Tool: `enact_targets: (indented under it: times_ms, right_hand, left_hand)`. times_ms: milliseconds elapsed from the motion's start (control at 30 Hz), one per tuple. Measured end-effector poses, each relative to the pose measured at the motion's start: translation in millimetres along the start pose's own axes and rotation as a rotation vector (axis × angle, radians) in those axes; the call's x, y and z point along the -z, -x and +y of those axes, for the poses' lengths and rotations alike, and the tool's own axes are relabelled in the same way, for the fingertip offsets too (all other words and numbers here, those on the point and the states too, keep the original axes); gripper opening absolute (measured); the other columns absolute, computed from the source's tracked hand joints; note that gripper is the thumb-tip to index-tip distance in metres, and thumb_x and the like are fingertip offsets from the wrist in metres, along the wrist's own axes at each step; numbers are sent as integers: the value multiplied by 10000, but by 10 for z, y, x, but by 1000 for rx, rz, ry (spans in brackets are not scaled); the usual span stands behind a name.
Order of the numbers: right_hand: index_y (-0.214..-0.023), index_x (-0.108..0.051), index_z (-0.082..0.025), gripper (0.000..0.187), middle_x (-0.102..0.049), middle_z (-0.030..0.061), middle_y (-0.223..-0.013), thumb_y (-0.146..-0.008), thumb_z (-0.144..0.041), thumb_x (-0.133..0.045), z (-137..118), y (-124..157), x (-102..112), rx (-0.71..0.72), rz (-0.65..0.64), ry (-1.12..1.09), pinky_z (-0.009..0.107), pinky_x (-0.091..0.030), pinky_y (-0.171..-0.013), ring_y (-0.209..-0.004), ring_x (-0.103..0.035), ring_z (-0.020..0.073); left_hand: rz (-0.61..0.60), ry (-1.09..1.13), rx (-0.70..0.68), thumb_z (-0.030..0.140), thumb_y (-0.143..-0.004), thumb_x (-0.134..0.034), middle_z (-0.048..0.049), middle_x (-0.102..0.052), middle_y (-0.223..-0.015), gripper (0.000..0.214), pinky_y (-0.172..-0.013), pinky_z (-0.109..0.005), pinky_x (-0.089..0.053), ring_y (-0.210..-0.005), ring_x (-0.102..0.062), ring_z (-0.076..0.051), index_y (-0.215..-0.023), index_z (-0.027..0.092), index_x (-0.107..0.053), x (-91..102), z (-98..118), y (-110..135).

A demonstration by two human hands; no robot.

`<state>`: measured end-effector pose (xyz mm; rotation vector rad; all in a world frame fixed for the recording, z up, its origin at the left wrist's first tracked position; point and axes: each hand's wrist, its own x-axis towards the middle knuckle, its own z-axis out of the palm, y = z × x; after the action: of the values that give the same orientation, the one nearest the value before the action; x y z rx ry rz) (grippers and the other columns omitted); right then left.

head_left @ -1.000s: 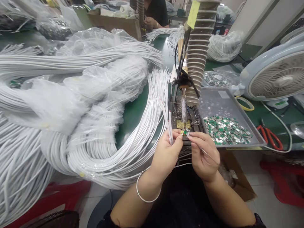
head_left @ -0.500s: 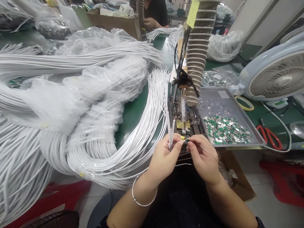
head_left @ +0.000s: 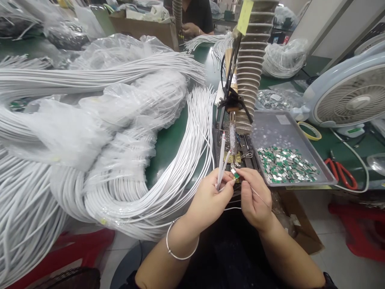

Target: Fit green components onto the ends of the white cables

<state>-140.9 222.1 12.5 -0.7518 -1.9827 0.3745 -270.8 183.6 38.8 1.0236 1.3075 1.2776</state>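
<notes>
Two white cable ends [head_left: 221,157] were held upright in the lower middle of the frame, in front of a soldering iron clamped on a black stand [head_left: 232,134]. Large looped bundles of white round cable [head_left: 120,192] and clear plastic bags [head_left: 90,120] were spread over the left half, on a green table [head_left: 171,140]. A white electric fan [head_left: 349,96] was seen at the right edge, and a ribbed beige hose [head_left: 251,60] was stood at upper centre. A grey metal tray [head_left: 276,128], right of centre, was part-filled with small green-and-silver boards [head_left: 285,164]. Red-handled scissors [head_left: 343,172] were laid just right of it.

The left hand [head_left: 210,196] was closed round the cable ends. The right hand [head_left: 254,200] was closed on a thin silver wire [head_left: 259,195]. A small green circuit board [head_left: 236,174] was pinched where the fingertips of both hands met, just below the iron. Which hand bore it could not be told.
</notes>
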Motion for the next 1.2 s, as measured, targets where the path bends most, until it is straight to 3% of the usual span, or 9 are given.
enact_targets:
  times_ms: [133, 300, 433, 667, 833, 1200]
  right_hand:
    - [-1225, -454, -169, 359, -653, 92, -964, -876, -113, -387, -4, 42, -30, -89, 76, 4, 325, -574, -711, -841, -657, 173]
    - [-1072, -536, -193, 257, -670, 50, -911, -875, -85, -411, 23, 47, -58, -152, 180, -76, 285, -571, -679, -743, -669, 136]
    - [-982, -585, -190, 243, -668, 57, -941, -845, -45, -447, 51, 30, -55, -94, 142, -134, 312, -566, -725, -819, -661, 154]
    - [-990, -594, -204, 269, -664, 66, -969, -826, -29, -472, 38, -16, -42, -49, 127, -123, 357, -554, -780, -914, -640, 178]
    - [-983, -594, -208, 265, -665, 68, -955, -824, -31, -476, 18, -58, -35, -25, 123, -92, 368, -543, -788, -919, -636, 183]
    - [-979, -593, -205, 262, -667, 64, -966, -822, -30, -478, -2, -97, -56, -33, 134, -70, 352, -541, -790, -917, -638, 177]
  left_hand:
    - [19, 16, 4, 178, -770, -534, -23, -582, -815, 78, -672, -263, -439, -722, -557, -133, -693, 180, -523, -19, 17, -12]
    - [64, 36, 17, 185, -763, -532, -28, -575, -849, 90, -696, -264, -434, -764, -566, -139, -680, 182, -499, -32, 35, -43]
    - [107, 9, 36, 194, -767, -523, -26, -581, -871, 77, -671, -257, -424, -729, -555, -125, -694, 183, -500, -42, 52, -64]
    - [118, -43, 41, 190, -765, -508, -7, -582, -818, 71, -638, -252, -418, -663, -532, -109, -698, 186, -484, -48, 107, -83]
    - [129, -69, 40, 194, -765, -503, 11, -565, -720, 68, -611, -252, -413, -628, -526, -113, -702, 193, -475, -46, 141, -89]
    - [162, -157, -7, 195, -764, -505, 1, -599, -765, 67, -645, -266, -420, -684, -556, -128, -699, 195, -489, -32, 183, -101]
